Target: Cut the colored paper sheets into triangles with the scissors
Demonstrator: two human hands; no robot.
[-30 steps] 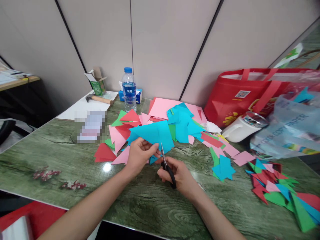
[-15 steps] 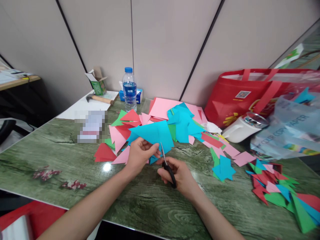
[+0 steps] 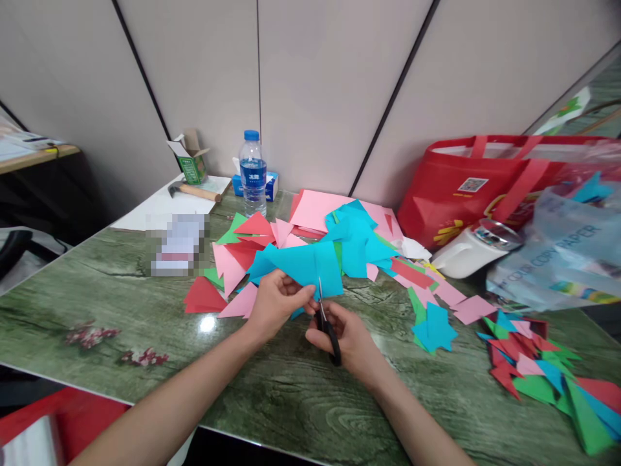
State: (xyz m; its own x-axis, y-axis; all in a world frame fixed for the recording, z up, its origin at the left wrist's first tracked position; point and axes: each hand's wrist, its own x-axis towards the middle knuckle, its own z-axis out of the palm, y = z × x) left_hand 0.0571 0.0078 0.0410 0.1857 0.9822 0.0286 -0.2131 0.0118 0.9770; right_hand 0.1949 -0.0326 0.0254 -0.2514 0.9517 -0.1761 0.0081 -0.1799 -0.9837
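My left hand (image 3: pixel 279 301) pinches the lower edge of a folded blue paper (image 3: pixel 315 262) between thumb and fingers. Black-handled scissors (image 3: pixel 332 340) are in my right hand (image 3: pixel 347 336), with its fingers wrapped round the loops. The scissor blades point up and away, lying against the blue paper at a cut line close to my left thumb. Beneath and behind the held sheet lie loose red paper pieces (image 3: pixel 252 224), pink paper pieces (image 3: pixel 230 270) and more blue paper (image 3: pixel 356 243). My fingers hide part of the paper's lower edge.
Behind stand a water bottle (image 3: pixel 253 178), a tissue box (image 3: pixel 272 186) and a small green box (image 3: pixel 191 165). A hammer (image 3: pixel 198 192) lies on white paper. To the right are a red bag (image 3: pixel 446 188), a white mug (image 3: pixel 458 255), a plastic bag (image 3: pixel 548 252) and a pile of scraps (image 3: pixel 538 356).
The blue paper has tilted and shifted slightly right and lower around the blades. My left hand has moved a little right with it; my right hand stays almost in place with the scissors.
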